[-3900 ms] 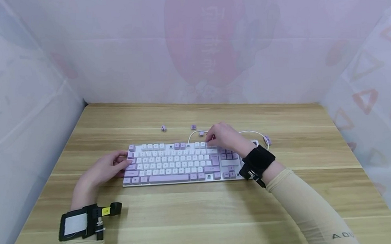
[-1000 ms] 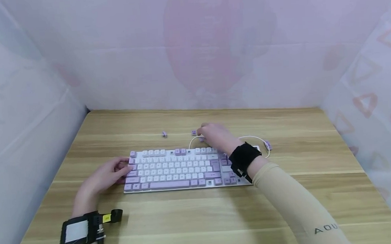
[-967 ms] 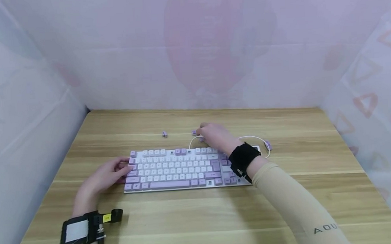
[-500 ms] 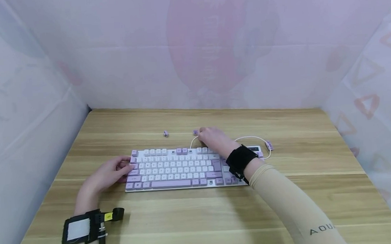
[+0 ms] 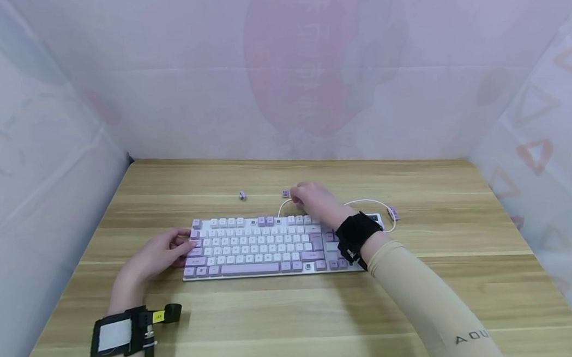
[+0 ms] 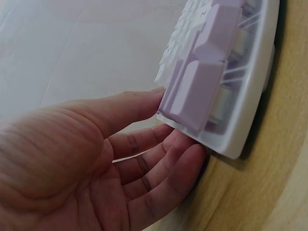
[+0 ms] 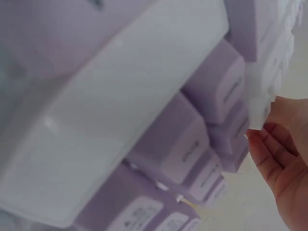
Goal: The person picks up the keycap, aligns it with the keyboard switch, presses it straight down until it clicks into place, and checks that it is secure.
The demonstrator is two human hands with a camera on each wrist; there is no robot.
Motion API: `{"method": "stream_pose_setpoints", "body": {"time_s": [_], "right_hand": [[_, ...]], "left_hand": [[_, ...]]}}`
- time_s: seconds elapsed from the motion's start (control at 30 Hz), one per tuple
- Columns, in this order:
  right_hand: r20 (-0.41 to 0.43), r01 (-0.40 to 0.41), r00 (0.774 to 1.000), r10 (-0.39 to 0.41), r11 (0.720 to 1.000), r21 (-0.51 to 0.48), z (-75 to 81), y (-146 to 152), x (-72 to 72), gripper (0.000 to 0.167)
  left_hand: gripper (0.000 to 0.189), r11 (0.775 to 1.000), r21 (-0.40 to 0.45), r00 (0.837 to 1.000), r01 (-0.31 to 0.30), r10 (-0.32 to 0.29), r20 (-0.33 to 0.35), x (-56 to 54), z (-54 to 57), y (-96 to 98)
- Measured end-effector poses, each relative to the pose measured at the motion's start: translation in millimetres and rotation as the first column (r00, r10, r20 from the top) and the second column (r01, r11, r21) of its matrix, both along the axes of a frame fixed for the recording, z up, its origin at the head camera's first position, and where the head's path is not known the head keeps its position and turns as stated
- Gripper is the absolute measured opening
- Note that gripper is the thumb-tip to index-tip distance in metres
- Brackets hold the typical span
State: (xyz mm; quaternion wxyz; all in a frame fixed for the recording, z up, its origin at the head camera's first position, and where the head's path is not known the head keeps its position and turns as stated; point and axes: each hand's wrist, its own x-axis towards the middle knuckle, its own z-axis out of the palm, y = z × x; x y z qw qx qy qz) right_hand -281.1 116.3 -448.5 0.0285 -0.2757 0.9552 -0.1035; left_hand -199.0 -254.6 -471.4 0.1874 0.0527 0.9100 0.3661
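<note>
A white and lilac keyboard lies on the wooden table. At its left end my left hand grips the edge; the left wrist view shows the thumb against a lilac key and the fingers bent beneath the casing. My right hand reaches across the keyboard to just behind its back edge, beside the white cable. Its fingers are bent with the tips close together, partly hidden behind keys in the right wrist view, so whether they hold anything does not show. Left of them lies a loose lilac keycap.
Another loose lilac keycap lies farther left. A purple piece sits by the cable loop at right. A few key positions show bare switches, one in the bottom row. Printed cloth walls border the table.
From above the number row, my right hand has moved back behind the keyboard, dipped, then risen slightly. A keycap earlier seen under it is out of sight. My left hand stays put.
</note>
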Motion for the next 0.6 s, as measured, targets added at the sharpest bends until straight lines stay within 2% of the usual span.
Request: {"method": "stream_pose_setpoints", "body": {"time_s": [0.13, 0.27, 0.6], "right_hand": [[0.043, 0.037, 0.999, -0.032, 0.995, -0.096, 8.2, 0, 1.7, 0.021], [0.115, 0.065, 0.992, -0.043, 0.978, -0.200, 13.9, 0, 2.9, 0.029], [0.138, 0.062, 0.990, -0.017, 0.942, -0.330, 16.2, -6, 8.3, 0.023]], "left_hand": [[0.056, 1.000, 0.003, 1.000, 0.002, -0.002, 0.003, 0.6, 0.1, -0.5], [0.056, 1.000, -0.005, 1.000, 0.004, -0.004, -0.004, 1.6, 0.6, -1.7], [0.056, 1.000, -0.003, 1.000, 0.014, -0.014, -0.022, 2.1, 1.7, -1.4]]}}
